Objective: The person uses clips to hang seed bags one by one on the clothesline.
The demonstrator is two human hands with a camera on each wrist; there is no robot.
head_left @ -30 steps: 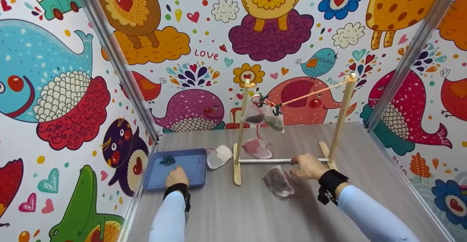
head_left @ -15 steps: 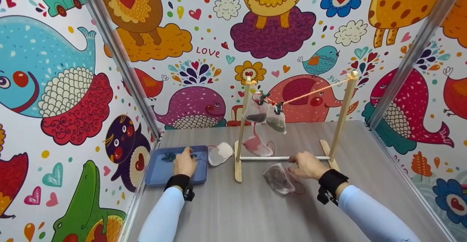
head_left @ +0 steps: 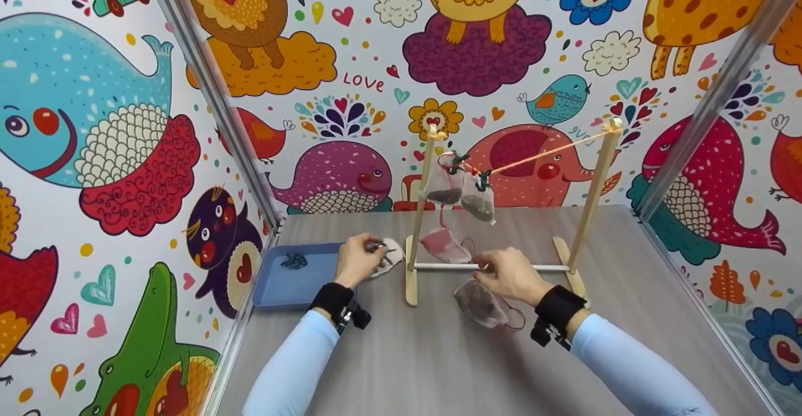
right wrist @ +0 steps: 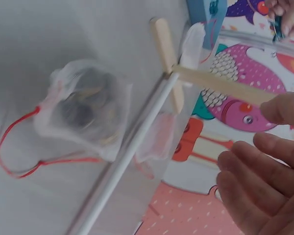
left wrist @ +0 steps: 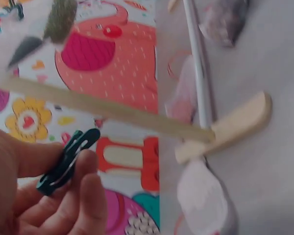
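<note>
My left hand [head_left: 357,262] pinches a dark green clothes peg [left wrist: 67,164] between thumb and fingers, raised near the stand's left post. Below it, partly hidden, lies a drawstring pouch with white filling [left wrist: 200,198]. My right hand [head_left: 510,273] hovers over the stand's white rod [head_left: 448,267], fingers loosely bent with nothing in them. Close to it, a pouch of dark contents with a red cord [right wrist: 90,105] lies in front of the rod, and a pink pouch [head_left: 446,245] lies behind. Two filled pouches [head_left: 443,189] hang from the orange string [head_left: 548,153] on dark pegs.
A blue tray [head_left: 266,294] at the left holds a small heap of dark green pegs [head_left: 294,260]. The wooden stand has a left post [head_left: 421,206], a right post [head_left: 592,197] and flat feet. Patterned panels border the table at the back and sides.
My left hand has left the tray with a peg and moved right, over the white pouch. The right hand has shifted slightly left and up along the rod.
</note>
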